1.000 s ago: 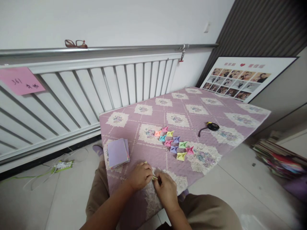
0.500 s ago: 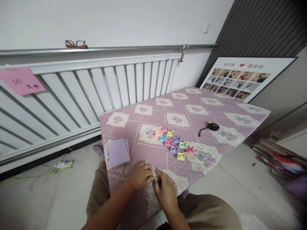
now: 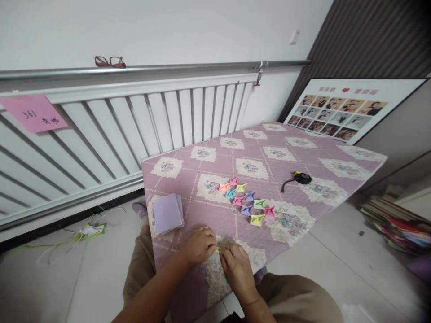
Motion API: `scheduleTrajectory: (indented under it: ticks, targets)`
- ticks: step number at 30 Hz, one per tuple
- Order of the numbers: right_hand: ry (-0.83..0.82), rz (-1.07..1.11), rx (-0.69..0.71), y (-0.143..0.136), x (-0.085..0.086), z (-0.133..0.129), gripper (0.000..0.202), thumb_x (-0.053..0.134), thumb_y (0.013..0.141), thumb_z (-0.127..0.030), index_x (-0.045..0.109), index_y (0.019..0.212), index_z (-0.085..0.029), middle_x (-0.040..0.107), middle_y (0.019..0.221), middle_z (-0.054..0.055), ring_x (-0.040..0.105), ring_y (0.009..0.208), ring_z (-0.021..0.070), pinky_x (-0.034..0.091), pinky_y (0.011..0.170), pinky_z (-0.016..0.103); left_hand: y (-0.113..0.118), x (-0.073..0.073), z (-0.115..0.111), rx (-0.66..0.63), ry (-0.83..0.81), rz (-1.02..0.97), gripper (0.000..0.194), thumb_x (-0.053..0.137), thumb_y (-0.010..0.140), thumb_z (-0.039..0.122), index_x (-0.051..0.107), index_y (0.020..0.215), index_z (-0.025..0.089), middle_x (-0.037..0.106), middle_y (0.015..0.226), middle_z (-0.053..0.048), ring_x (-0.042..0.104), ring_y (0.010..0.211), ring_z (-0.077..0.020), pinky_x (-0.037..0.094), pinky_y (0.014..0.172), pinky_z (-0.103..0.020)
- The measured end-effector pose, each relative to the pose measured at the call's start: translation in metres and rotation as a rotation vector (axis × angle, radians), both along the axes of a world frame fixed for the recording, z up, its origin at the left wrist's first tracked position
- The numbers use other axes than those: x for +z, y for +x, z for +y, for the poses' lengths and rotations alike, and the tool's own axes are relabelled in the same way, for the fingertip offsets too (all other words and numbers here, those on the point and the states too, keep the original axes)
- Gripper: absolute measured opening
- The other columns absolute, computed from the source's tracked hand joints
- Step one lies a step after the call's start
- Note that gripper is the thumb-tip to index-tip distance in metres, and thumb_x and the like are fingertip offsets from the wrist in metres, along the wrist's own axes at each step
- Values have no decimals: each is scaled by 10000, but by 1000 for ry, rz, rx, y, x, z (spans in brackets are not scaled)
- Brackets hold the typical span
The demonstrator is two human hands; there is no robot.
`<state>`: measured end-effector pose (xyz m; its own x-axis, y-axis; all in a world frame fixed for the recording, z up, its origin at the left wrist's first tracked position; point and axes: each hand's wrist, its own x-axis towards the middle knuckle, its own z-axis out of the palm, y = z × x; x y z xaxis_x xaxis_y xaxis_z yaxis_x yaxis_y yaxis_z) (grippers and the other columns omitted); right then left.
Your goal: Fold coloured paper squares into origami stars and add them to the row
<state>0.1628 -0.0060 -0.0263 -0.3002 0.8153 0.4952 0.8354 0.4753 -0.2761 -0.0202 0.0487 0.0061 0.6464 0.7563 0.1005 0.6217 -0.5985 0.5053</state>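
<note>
My left hand (image 3: 199,245) is closed on a small piece of yellow paper (image 3: 217,250) at the table's near edge. Most of that paper is hidden beneath my fingers; only a bit shows between the two hands. From the other side my right hand (image 3: 237,268) pinches the same paper with thumb and fingertips. Beyond my hands several folded paper shapes lie in rows, among them a yellow one (image 3: 257,220), a blue one (image 3: 230,194) and an orange one (image 3: 224,187). To the left is a stack of coloured paper (image 3: 167,214) with a purple sheet on top.
A black and yellow tape measure (image 3: 302,178) with a strap lies on the patterned tablecloth (image 3: 242,143). Behind the table runs a white radiator (image 3: 182,117); glasses (image 3: 110,62) rest on its pipe. A photo board (image 3: 353,110) leans at the far right. A power strip (image 3: 91,230) is on the floor.
The whole view has shifted slightly, so things sit a little further right. Less of the yellow paper shows between my hands, and my right fingers have shifted slightly on it.
</note>
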Motion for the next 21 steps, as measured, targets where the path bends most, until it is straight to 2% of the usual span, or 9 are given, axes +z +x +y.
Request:
scheduleTrajectory:
  ticks: [5, 10, 15, 21]
  targets:
    - [21, -79, 46, 3, 4, 4, 161, 529, 933, -163, 638, 825, -211, 579, 778, 47, 478, 778, 230, 348, 733, 356, 2, -3, 6, 12, -19, 10, 151, 580, 851, 193, 728, 825, 208, 705, 948, -24, 612, 933, -181, 416, 902, -333]
    - [33, -106, 60, 3, 5, 8, 216, 483, 958, -165, 636, 814, -212, 577, 775, 50, 472, 772, 228, 340, 736, 357, 3, 2, 9, 11, -35, 16, 163, 578, 840, 184, 738, 824, 214, 714, 945, -24, 618, 916, -181, 430, 882, -321]
    - [19, -61, 46, 2, 3, 12, 300, 424, 990, -215, 599, 746, -209, 553, 740, 45, 473, 739, 218, 354, 711, 345, 3, 6, 8, 8, -40, 20, 172, 572, 853, 192, 741, 848, 227, 715, 946, -19, 615, 928, -179, 431, 882, -319]
    - [-21, 19, 53, 3, 2, 16, 271, 418, 995, -247, 599, 797, -207, 585, 818, 54, 522, 785, 211, 395, 727, 326, 2, 5, 5, 2, -31, 15, 191, 554, 874, 200, 741, 902, 230, 705, 994, -23, 610, 959, -178, 421, 914, -328]
